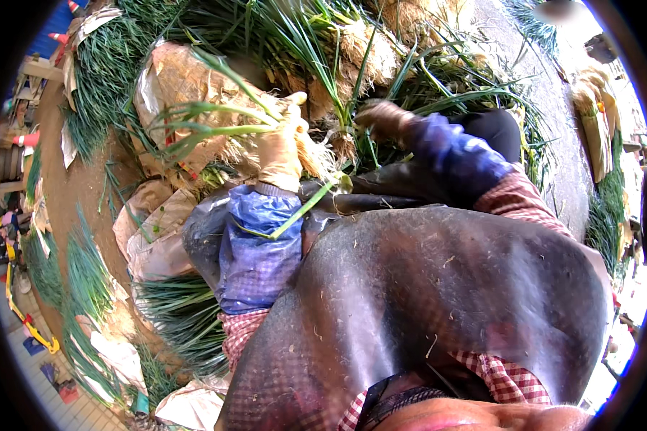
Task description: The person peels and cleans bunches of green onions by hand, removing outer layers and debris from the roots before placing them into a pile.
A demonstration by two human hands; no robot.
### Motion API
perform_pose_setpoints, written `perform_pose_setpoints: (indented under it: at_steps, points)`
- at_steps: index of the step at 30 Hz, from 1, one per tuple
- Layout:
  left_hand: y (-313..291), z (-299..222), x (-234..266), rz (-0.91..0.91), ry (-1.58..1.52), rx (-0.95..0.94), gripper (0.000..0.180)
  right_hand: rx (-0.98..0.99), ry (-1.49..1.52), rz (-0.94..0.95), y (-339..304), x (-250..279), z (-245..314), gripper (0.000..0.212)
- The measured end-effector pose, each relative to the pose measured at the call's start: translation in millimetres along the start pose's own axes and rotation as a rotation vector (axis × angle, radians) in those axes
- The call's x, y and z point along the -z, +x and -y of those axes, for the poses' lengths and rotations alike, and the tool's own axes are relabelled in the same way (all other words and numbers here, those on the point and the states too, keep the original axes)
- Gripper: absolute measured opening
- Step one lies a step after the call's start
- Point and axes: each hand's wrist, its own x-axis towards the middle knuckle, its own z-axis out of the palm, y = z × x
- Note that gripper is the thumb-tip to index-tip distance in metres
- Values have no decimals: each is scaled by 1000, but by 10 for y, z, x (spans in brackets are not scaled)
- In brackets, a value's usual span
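My left hand (280,147), in a tan glove, is closed round a few green onions (212,111). Their green leaves stick out to the left, and pale stringy roots (310,154) hang on the right side of the fist. My right hand (384,121), gloved and smeared by motion, is just right of an upright green onion with a root clump (343,146). Whether its fingers hold anything cannot be made out. A large heap of green onions (266,32) lies beyond both hands, with thick root bundles (363,54) turned toward me.
A dark apron (438,287) covers my lap. Left of my hands stands a tan, dirt-stained sack (183,82). More green onion bundles (187,316) and paper wrappings (154,219) lie on the ground at the left. Wrapped bundles (593,129) line the grey pavement's right side.
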Motion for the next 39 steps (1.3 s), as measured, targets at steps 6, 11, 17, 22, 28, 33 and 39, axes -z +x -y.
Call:
perform_pose_setpoints:
  at_steps: [6,11,17,22,28,33,39]
  points:
    - [40,70,-13,23,140,-40,16,-17,-300,-139,786,-406,-254,34]
    - [188,111,189,-121,132,11,17,225,185,207,210,-479,448,24]
    - [34,192,52,96,129,-63,34,403,139,117,-430,-577,1005,27]
    - [88,237,109,-20,32,-64,24,451,165,61,-694,-622,994,24]
    - [159,202,150,-53,-22,41,26,686,462,-119,-964,-359,960,22]
    - [114,173,137,36,-66,64,23,862,1039,-284,-834,458,994,28]
    - [147,327,120,227,72,38,25,336,482,350,-668,-360,968,39]
